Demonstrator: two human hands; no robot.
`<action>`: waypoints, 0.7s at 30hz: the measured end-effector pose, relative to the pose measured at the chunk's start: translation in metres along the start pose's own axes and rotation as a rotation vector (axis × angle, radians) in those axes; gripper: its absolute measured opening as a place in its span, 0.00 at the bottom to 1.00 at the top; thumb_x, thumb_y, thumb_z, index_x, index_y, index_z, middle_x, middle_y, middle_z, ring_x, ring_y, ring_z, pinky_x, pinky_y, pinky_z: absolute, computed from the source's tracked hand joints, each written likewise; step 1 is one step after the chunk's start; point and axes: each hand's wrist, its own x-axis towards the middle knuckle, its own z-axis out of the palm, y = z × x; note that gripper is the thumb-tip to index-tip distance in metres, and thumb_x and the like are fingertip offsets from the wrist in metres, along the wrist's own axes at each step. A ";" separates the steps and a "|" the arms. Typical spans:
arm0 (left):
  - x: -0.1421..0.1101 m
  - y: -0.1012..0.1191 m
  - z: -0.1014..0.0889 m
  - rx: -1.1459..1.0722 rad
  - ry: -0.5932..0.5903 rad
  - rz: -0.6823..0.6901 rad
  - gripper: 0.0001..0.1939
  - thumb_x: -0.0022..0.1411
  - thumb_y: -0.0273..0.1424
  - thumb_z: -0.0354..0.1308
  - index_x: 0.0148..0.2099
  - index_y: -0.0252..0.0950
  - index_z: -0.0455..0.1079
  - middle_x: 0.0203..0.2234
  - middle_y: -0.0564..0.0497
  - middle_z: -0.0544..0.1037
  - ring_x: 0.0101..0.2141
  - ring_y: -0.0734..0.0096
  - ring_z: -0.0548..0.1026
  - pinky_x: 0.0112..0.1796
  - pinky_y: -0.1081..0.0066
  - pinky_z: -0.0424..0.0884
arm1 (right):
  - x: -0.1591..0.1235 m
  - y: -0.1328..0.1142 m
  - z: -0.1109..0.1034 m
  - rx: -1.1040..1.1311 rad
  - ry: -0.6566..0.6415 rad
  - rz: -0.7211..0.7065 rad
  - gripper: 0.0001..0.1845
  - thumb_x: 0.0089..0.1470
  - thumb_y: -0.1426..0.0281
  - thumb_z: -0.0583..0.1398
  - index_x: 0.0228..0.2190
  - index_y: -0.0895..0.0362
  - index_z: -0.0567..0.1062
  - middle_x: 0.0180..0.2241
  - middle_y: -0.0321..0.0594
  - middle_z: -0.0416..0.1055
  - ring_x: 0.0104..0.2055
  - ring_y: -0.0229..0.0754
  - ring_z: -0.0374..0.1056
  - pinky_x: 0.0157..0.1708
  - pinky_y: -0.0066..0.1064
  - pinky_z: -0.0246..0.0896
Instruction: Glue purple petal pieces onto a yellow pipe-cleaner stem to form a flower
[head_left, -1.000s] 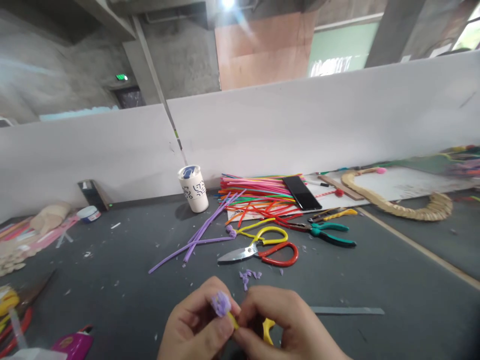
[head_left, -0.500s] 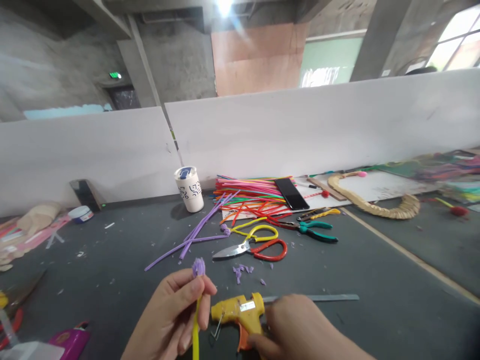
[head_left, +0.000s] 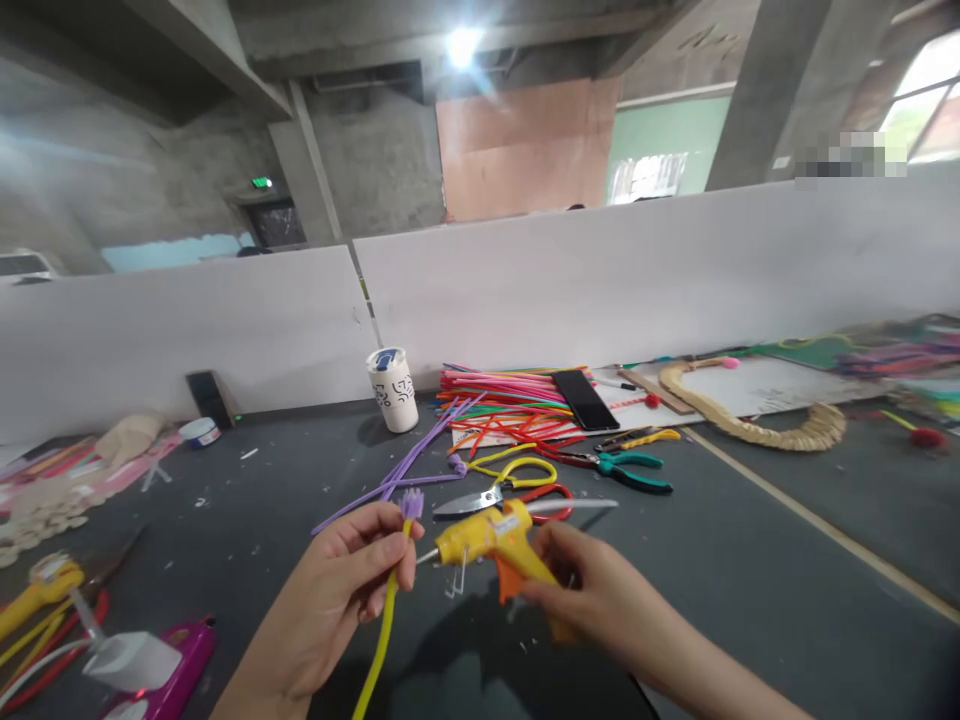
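Observation:
Between the thumb and fingers of my left hand [head_left: 349, 575] is a yellow pipe cleaner [head_left: 380, 645], its long end hanging down toward me. A small tuft of purple pieces [head_left: 410, 504] tops it. My right hand [head_left: 574, 580] is wrapped round the handle of a yellow hot glue gun [head_left: 487, 535] with an orange trigger, raised off the table. Its metal nozzle points left, close to the left fingers; whether it touches them I cannot tell. A glue stick [head_left: 577, 505] sticks out of the gun's back. Behind it lie scissors [head_left: 480, 500] with yellow and red handles.
Purple pipe cleaners [head_left: 420, 450] lie beyond my left hand, near a white cup [head_left: 394, 395]. Farther back are a coloured bundle [head_left: 502, 390], a black phone [head_left: 585, 400] and teal-handled pliers [head_left: 634, 470]. A magenta power strip [head_left: 184, 665] with a white plug sits at lower left.
My right hand has lifted the glue gun off the table and brought its nozzle near my left hand. The left hand still holds the yellow pipe cleaner. The view has shifted slightly.

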 end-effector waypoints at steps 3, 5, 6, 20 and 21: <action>-0.002 -0.005 0.005 -0.020 0.033 0.000 0.08 0.50 0.33 0.70 0.28 0.33 0.78 0.17 0.53 0.76 0.12 0.90 0.56 0.14 0.87 0.50 | 0.008 -0.010 -0.012 0.256 -0.044 0.011 0.13 0.49 0.63 0.61 0.34 0.56 0.67 0.29 0.34 0.68 0.28 0.36 0.64 0.27 0.26 0.57; -0.005 -0.008 0.007 -0.028 0.051 -0.006 0.08 0.51 0.33 0.69 0.28 0.33 0.78 0.18 0.52 0.76 0.12 0.91 0.55 0.14 0.86 0.49 | 0.011 -0.015 -0.017 0.381 -0.082 0.049 0.16 0.46 0.62 0.62 0.36 0.56 0.67 0.29 0.33 0.69 0.27 0.36 0.65 0.26 0.26 0.59; -0.008 -0.008 0.007 -0.023 0.066 -0.011 0.08 0.51 0.33 0.70 0.28 0.33 0.78 0.18 0.52 0.77 0.12 0.91 0.55 0.14 0.86 0.49 | 0.013 -0.016 -0.019 0.427 -0.091 0.075 0.16 0.45 0.63 0.62 0.35 0.57 0.67 0.28 0.33 0.69 0.25 0.35 0.65 0.25 0.26 0.59; -0.010 -0.026 0.030 -0.640 -0.233 -0.203 0.08 0.57 0.26 0.66 0.27 0.30 0.74 0.16 0.59 0.64 0.16 0.85 0.52 0.17 0.80 0.52 | 0.017 0.004 -0.015 0.813 0.147 0.116 0.19 0.44 0.57 0.67 0.31 0.57 0.70 0.26 0.34 0.70 0.24 0.35 0.62 0.26 0.27 0.56; -0.006 -0.029 0.033 -0.698 -0.251 -0.203 0.07 0.59 0.25 0.65 0.28 0.30 0.73 0.16 0.59 0.64 0.16 0.84 0.54 0.18 0.80 0.53 | 0.016 0.001 -0.013 0.822 0.154 0.112 0.20 0.43 0.56 0.68 0.31 0.57 0.71 0.26 0.34 0.70 0.24 0.35 0.62 0.26 0.28 0.56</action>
